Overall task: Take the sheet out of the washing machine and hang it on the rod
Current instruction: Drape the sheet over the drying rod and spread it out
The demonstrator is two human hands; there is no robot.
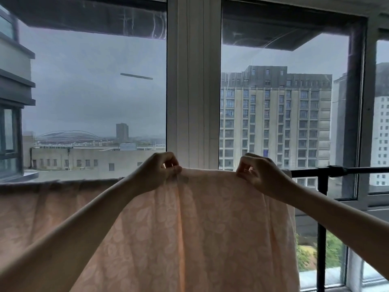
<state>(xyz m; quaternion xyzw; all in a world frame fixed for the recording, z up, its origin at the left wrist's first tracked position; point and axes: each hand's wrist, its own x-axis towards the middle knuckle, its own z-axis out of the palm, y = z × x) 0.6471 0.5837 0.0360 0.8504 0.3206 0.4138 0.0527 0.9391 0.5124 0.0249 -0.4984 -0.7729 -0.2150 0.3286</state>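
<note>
We are seeing two bare forearms coming into view from the lower corners, with no sleeve, watch, bracelet or ring showing on either. Our left hand (156, 172) and right hand (260, 175) are both ungloved. The arms are looking slim and smooth, and backlight from the window is leaving their near sides in shade.

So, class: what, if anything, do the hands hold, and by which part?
Both the left hand and right hand pinch the pink sheet at its top edge, over the rod.
</note>
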